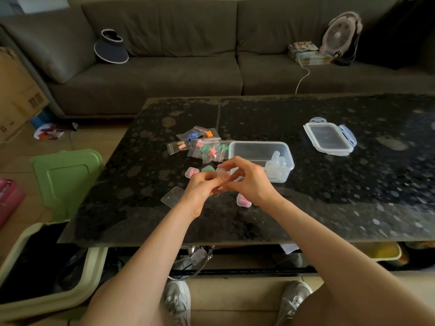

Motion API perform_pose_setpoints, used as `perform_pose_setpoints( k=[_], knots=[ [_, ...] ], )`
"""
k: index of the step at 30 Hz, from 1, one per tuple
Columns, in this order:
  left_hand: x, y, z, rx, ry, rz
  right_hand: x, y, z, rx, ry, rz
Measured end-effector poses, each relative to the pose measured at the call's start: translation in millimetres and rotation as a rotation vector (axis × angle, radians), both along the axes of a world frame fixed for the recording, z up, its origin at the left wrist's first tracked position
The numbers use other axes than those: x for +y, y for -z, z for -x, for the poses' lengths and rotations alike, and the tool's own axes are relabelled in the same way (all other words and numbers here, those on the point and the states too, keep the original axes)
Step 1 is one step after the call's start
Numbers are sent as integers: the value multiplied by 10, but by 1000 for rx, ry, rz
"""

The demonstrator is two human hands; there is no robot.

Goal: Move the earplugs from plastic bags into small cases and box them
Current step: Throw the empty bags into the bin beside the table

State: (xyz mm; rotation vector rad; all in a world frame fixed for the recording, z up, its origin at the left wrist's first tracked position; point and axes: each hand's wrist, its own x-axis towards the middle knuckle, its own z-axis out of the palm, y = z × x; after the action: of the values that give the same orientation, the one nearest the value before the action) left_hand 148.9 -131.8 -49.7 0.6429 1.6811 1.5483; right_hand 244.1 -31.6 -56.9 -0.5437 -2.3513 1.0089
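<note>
Clear small plastic case (222, 177) pinched between my left hand (203, 184) and right hand (247, 182); three filled pink-and-green cases (191, 172) unboxed; transparent earplug bags (207, 149) remain.

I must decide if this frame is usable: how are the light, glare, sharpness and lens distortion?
Head view: dim light; pale glare washes the right part of the glossy black speckled table; the wide-angle lens bends the grey fabric sofa near the frame's edges; the small clear plastic case pinched between the left hand and right hand looks slightly soft.
</note>
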Motion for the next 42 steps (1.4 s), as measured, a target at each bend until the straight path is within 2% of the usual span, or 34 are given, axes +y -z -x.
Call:
perform_pose_setpoints(
  k=[4,8,14,18,24,29,34,37,42],
  knots=[
    [-19,-11,17,-54,50,-5,-6,-22,-7,-15,7,-3],
    [-7,-56,40,-162,10,-9,-10,-39,1,12,32,-51],
    [-21,-52,113,-217,69,10,-3,-6,20,3,-14,-115],
    [-20,-2,189,-185,71,22,16,-22,5,-13,-30,-43],
    [-18,25,219,-212,35,-39,22,-38,-9,78,24,65],
    [-25,44,232,-186,22,-75,77,-29,-12,162,52,309],
    [-19,113,261,-16,21,51,65,-19,-6,156,50,412],
    [-21,125,259,153,-61,110,84,-10,-10,90,47,363],
    [-46,85,285,548,-189,-13,102,26,-9,-34,50,204]
  ],
)
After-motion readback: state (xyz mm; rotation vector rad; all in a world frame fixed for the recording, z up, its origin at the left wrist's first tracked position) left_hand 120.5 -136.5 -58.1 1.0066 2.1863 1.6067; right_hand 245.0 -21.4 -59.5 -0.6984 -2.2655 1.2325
